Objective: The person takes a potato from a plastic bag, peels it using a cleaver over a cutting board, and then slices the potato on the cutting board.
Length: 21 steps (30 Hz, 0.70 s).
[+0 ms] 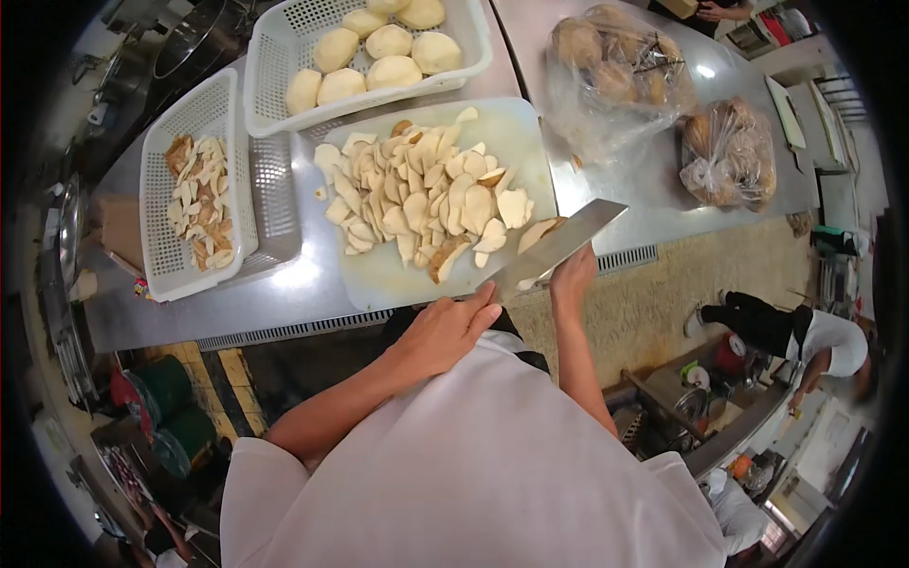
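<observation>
A broad-bladed cleaver [571,239] slants over the near right edge of the white cutting board [379,284]. My left hand [440,333] is closed at the blade's lower left end, with thumb and index finger against it; the handle is hidden. Behind and below the blade is my right hand [572,276], its fingers partly covered, so its hold is unclear. A cut pale piece [538,234] with brown skin shows beside the blade. On the board lies a wide heap of thin pale slices [417,194], some edged with brown.
A white basket [369,106] of peeled pale roundish vegetables [389,42] stands behind the board. Left of it, another basket [244,204] holds trimmings [201,201]. Two plastic bags [615,71] [729,156] of brown vegetables sit right. A person [824,341] bends over at far right.
</observation>
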Each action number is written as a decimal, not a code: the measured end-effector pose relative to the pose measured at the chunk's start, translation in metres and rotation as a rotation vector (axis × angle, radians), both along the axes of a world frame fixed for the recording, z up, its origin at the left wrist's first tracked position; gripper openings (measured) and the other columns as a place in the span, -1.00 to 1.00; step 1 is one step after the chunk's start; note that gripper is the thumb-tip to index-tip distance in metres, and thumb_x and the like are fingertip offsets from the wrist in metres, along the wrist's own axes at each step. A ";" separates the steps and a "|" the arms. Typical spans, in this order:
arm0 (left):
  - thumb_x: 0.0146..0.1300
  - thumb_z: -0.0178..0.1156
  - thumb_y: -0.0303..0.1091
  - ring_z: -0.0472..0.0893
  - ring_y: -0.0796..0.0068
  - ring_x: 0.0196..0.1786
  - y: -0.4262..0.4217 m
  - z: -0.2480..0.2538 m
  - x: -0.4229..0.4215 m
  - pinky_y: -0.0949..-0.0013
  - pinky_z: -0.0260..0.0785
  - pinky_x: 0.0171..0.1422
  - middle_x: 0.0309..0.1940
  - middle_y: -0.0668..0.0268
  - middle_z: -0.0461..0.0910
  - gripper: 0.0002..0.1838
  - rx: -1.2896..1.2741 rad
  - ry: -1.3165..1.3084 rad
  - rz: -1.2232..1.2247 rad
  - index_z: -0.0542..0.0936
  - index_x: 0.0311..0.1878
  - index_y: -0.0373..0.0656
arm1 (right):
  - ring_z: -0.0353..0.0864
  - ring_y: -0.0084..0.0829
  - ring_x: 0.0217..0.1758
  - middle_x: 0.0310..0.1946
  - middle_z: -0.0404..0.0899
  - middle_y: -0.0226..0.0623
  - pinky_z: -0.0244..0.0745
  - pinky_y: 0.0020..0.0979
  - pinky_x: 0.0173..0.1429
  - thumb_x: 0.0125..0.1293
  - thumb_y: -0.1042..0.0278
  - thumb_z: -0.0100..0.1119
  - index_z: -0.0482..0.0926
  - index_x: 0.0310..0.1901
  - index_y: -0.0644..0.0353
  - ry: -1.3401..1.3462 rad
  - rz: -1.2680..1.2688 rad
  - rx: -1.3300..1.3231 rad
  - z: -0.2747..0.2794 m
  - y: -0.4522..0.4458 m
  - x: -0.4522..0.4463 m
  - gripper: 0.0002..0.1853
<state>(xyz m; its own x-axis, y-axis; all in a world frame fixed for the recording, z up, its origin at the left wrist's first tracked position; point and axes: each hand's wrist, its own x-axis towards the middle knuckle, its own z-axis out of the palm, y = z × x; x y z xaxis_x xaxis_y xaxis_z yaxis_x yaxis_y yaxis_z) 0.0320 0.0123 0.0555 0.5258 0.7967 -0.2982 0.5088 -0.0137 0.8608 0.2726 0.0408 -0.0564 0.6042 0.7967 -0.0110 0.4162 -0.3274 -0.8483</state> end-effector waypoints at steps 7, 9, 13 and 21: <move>0.69 -0.13 -0.06 0.44 0.50 -0.61 0.003 0.037 -0.017 0.25 0.46 -0.27 -0.67 0.17 0.36 -0.43 -0.350 -0.039 -0.042 0.40 0.52 -0.25 | 0.69 -0.17 -0.10 -0.10 0.74 -0.07 0.54 -0.21 0.09 0.55 0.17 -0.25 0.68 0.05 0.36 0.461 -0.214 0.005 0.010 0.011 -0.009 -0.49; 0.67 -0.12 -0.04 0.47 0.30 -0.62 -0.001 0.045 -0.027 0.20 0.46 -0.24 -0.67 0.05 0.41 -0.43 -0.282 -0.007 -0.024 0.40 0.52 -0.25 | 0.69 -0.14 -0.12 -0.14 0.74 -0.03 0.53 -0.19 0.07 0.54 0.17 -0.23 0.68 0.00 0.37 0.330 -0.173 -0.037 0.014 0.011 -0.012 -0.50; 0.66 -0.10 -0.03 0.50 0.07 -0.60 -0.001 0.052 -0.041 0.13 0.46 -0.21 -0.63 -0.08 0.49 -0.42 -0.199 0.104 -0.033 0.41 0.50 -0.27 | 0.71 -0.02 -0.17 -0.26 0.73 0.08 0.51 -0.09 -0.01 0.50 0.18 -0.18 0.67 -0.13 0.38 0.104 -0.089 -0.117 0.016 0.009 -0.013 -0.55; 0.67 -0.11 -0.05 0.59 -0.16 -0.42 0.002 -0.002 -0.014 0.01 0.44 -0.16 -0.51 -0.18 0.52 -0.43 -0.013 -0.153 0.035 0.45 0.42 -0.36 | 0.71 0.20 -0.12 -0.21 0.74 0.20 0.53 0.01 0.03 0.49 0.19 -0.19 0.68 -0.07 0.47 -0.041 -0.052 -0.021 0.023 0.008 -0.022 -0.50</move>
